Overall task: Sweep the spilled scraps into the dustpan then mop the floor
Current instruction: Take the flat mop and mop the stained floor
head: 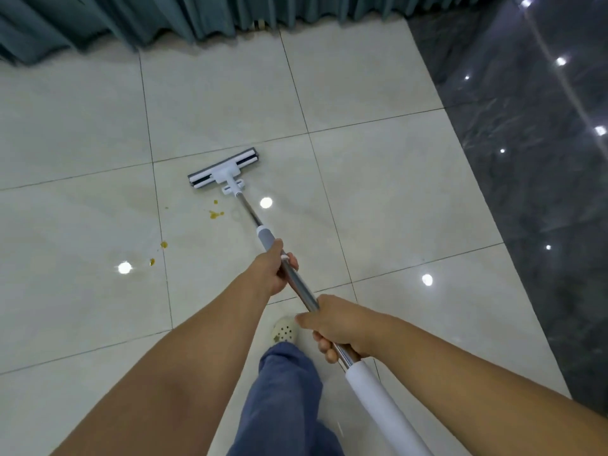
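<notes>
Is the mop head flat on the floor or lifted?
Flat: the grey-and-white flat mop head lies flush on the pale tiled floor, no gap visible beneath it.

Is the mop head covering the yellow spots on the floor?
No, the mop head rests beyond the yellow spots, which lie uncovered beside the pole.

teal curtain [131, 18] along far edge, dark marble strip [533, 153] right, perforated slipper [284, 330] near

Mop handle [378, 394] end beyond bottom edge; curtain [164, 18] top cropped.
</notes>
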### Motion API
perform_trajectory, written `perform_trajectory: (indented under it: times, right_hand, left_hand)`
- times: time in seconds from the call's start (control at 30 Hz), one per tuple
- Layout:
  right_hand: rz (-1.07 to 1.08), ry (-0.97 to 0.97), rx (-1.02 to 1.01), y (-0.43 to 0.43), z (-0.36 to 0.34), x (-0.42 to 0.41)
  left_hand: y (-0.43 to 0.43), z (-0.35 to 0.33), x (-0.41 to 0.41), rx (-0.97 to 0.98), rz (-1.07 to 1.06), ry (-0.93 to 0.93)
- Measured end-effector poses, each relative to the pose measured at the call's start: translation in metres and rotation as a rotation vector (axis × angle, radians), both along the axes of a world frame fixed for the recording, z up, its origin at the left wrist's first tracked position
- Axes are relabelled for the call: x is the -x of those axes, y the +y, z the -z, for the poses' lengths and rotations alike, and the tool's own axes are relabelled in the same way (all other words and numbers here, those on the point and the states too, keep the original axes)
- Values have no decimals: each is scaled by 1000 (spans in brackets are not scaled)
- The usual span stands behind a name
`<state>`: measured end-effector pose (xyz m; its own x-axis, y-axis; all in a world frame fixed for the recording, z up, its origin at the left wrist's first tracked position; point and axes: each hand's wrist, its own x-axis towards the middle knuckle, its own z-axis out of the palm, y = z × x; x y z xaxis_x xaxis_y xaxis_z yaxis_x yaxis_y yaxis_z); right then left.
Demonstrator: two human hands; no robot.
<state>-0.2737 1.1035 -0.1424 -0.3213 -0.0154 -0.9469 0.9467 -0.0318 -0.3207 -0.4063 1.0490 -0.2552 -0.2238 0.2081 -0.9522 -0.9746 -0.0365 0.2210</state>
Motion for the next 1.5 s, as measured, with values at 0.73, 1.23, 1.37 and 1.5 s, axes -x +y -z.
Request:
perform_trajectory:
  times: [0.73,1.23,1.37,1.5]
  right_hand:
    - [-79,-134,56,-141,-86,-294]
    - [69,-112,15,-148,-66,-58]
    - [137,-105,28,-158,-47,50]
    - [163,-72,32,-176,-21,169]
  left_hand:
    - [-163,-60,-317,61,-97,-142]
    - [-156,-45,-76,60,-203,-154]
    - [-163,-29,36,79,-200,-113]
    - [-178,-4,158,105,-176,-65]
